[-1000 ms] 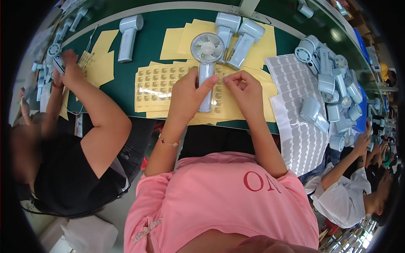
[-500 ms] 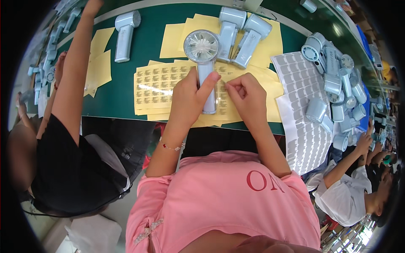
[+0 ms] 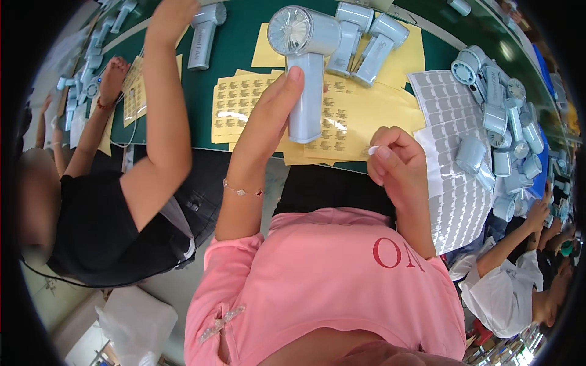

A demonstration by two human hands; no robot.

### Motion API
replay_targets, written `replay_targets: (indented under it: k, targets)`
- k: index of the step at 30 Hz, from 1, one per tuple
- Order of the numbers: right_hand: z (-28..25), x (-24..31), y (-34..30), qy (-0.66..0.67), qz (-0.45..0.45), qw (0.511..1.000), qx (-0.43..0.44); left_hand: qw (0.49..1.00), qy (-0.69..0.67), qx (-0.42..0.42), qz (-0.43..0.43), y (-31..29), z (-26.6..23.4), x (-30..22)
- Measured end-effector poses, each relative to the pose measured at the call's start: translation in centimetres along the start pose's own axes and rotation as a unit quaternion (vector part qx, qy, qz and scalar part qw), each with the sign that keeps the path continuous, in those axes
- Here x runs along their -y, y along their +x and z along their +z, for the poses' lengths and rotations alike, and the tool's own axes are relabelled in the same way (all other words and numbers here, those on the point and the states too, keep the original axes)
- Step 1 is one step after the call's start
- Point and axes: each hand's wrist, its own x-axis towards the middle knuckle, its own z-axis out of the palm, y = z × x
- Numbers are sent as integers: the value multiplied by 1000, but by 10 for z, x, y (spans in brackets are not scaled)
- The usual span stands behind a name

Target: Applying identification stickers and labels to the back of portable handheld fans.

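Note:
My left hand (image 3: 267,116) is closed round the handle of a light blue handheld fan (image 3: 306,100), held upright with its clear round head at the top. Below and behind it lie yellow sheets of small printed labels (image 3: 334,116). To the right, my right hand (image 3: 404,160) is apart from the fan, its thumb and finger pinched on a small white piece (image 3: 373,150), whose kind I cannot make out. Two more blue fans, one on the left (image 3: 349,33) and one on the right (image 3: 381,52), lie on yellow sheets behind the held one.
A sheet of grey labels (image 3: 459,165) hangs over the table's front edge at right, beside a pile of blue fans (image 3: 495,116). Another fan (image 3: 206,39) lies at far left. A co-worker's arm (image 3: 165,91) reaches over the green table (image 3: 238,49) there.
The fan has moved up and turned, now showing its head from the side. My right hand has drawn away to the right and toward me, a small white piece now showing in its pinch.

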Motion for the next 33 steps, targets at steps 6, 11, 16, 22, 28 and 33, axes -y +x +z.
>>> replay_targets:
  k: [6,11,16,22,28,33]
  targets:
    - [26,2,7,-68,-35,996,44,987,-157,22,-1,-1,3,5]
    - [37,-3,7,-15,-54,996,76,943,-320,92,8,-9,30,12]
    - [37,1,4,-38,-59,995,77,951,-294,89,32,-12,36,8]
    - [42,3,1,-73,-62,994,58,951,-294,85,47,-14,41,6]
    - [43,2,1,-70,-77,993,56,949,-305,71,36,-15,43,6]
    - [44,4,0,-82,-67,993,49,948,-308,75,36,-16,41,6]
